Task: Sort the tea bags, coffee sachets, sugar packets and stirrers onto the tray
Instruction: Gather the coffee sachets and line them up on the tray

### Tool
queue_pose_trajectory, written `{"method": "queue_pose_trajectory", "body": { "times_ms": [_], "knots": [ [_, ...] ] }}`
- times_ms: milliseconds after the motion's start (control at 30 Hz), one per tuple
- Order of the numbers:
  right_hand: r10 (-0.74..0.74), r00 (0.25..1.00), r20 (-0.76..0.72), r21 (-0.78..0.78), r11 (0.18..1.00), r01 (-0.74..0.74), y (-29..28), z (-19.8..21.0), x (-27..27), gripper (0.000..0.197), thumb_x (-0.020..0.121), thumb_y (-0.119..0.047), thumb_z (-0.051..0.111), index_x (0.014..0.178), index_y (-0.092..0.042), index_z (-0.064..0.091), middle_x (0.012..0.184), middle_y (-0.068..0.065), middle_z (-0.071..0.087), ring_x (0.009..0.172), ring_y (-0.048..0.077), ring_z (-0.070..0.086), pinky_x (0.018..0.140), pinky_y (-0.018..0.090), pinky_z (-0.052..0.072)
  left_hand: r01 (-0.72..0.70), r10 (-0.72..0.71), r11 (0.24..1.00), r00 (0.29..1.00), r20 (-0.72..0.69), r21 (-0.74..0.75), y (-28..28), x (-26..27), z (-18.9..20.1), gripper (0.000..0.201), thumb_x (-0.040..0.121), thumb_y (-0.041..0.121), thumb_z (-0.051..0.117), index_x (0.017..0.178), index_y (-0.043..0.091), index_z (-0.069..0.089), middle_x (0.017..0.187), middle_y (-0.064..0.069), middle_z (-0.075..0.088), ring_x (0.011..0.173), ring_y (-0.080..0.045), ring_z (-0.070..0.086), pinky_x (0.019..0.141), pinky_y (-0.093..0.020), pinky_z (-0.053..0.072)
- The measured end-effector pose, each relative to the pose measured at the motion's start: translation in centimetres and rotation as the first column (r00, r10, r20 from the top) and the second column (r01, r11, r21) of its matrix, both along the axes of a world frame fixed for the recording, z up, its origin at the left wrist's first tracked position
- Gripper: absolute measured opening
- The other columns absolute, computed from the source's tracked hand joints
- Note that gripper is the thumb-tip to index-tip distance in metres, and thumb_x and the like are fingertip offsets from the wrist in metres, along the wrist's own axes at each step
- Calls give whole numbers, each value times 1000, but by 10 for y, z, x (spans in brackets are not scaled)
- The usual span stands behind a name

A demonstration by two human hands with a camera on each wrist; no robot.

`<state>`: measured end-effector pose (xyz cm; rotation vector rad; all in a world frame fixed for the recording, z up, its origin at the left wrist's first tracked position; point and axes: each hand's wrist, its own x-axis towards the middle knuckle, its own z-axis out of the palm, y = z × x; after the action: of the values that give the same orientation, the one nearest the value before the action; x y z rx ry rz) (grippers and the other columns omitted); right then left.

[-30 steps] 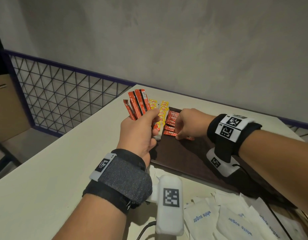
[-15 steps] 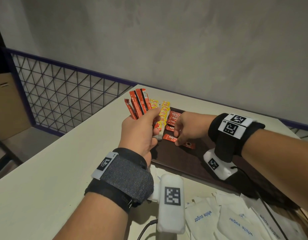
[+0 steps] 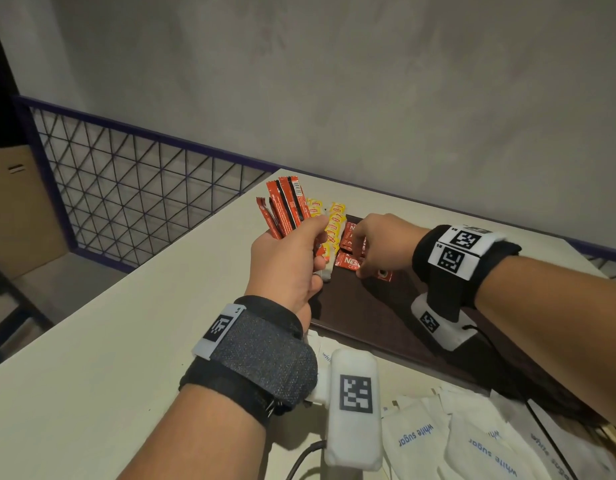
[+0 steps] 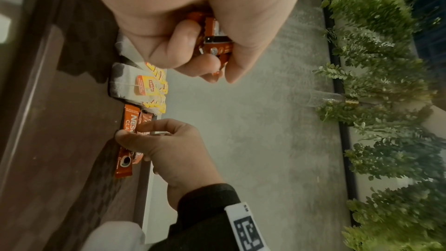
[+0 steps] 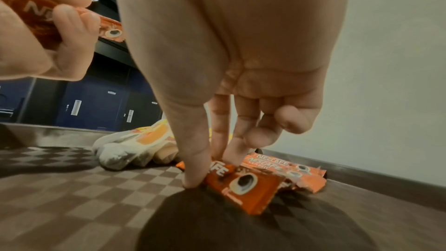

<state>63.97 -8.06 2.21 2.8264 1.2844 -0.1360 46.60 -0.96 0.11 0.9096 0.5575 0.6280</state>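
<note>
My left hand (image 3: 299, 251) grips a fan of red coffee sachets (image 3: 285, 213) upright over the tray's far left corner; the left wrist view shows the fingers (image 4: 183, 45) curled round their lower ends (image 4: 216, 39). On the dark brown tray (image 3: 368, 320) lies a row of red coffee sachets (image 3: 351, 237) beside a pile of yellow-tagged tea bags (image 3: 336, 223). My right hand (image 5: 212, 169) reaches down to that row. Its thumb and fingers pinch the nearest coffee sachet (image 5: 243, 182) by its edges as it lies flat. White sugar packets (image 3: 472, 441) lie heaped on the table at the near right.
The cream table (image 3: 126, 341) ends at the left above a mesh railing (image 3: 126, 209), and a grey wall stands close behind. A black cable (image 3: 542, 427) from my right wrist crosses the sugar packets. The tray's checkered floor (image 5: 96, 198) is bare towards me.
My right hand's fingers have shifted slightly on the sachets laid on the tray. My left hand holds its fan of sachets almost still.
</note>
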Motion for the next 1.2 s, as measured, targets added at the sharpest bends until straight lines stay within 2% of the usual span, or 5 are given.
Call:
{"method": "queue_pose_trajectory", "body": {
  "times_ms": [500,700,800,967,1200],
  "knots": [
    [-18,1000,-1,18,1000,18,5,-2,9,26,80,-29,87,100,-20,73,91,-3,67,76,10,60,57,23,44,73,-73,997,997,28,-35,-2,0,1,17,94,26,71,101,11,69,77,-2,59,48,-6,47,37,-18,31],
    [-10,999,-52,170,985,18,-14,16,6,28,86,-53,75,94,-25,74,98,-3,69,89,14,66,72,32,56,142,-141,990,989,41,-16,-1,2,0,16,95,24,68,102,9,67,70,-1,55,49,-8,45,38,-19,30],
    [9,940,-340,446,882,153,-30,43,-11,27,94,-44,70,96,-17,74,90,0,70,76,14,60,61,25,47,279,-283,958,958,48,67,-3,-1,1,18,94,20,71,106,8,66,68,-1,57,49,-8,43,37,-18,28],
    [340,579,-741,624,668,406,-84,69,-65,27,97,-15,65,123,-9,68,105,16,71,76,21,61,64,29,50,577,-600,770,800,2,272,-12,-10,6,28,87,20,77,110,8,67,74,-2,56,49,-9,38,40,-18,27],
    [328,700,-634,748,489,449,-125,52,-90,35,89,5,71,121,-6,64,87,22,72,73,28,69,60,31,57,574,-599,775,801,15,264,-20,-12,7,12,86,23,75,91,13,71,73,-1,62,49,-7,41,39,-16,32]
  ]
}}
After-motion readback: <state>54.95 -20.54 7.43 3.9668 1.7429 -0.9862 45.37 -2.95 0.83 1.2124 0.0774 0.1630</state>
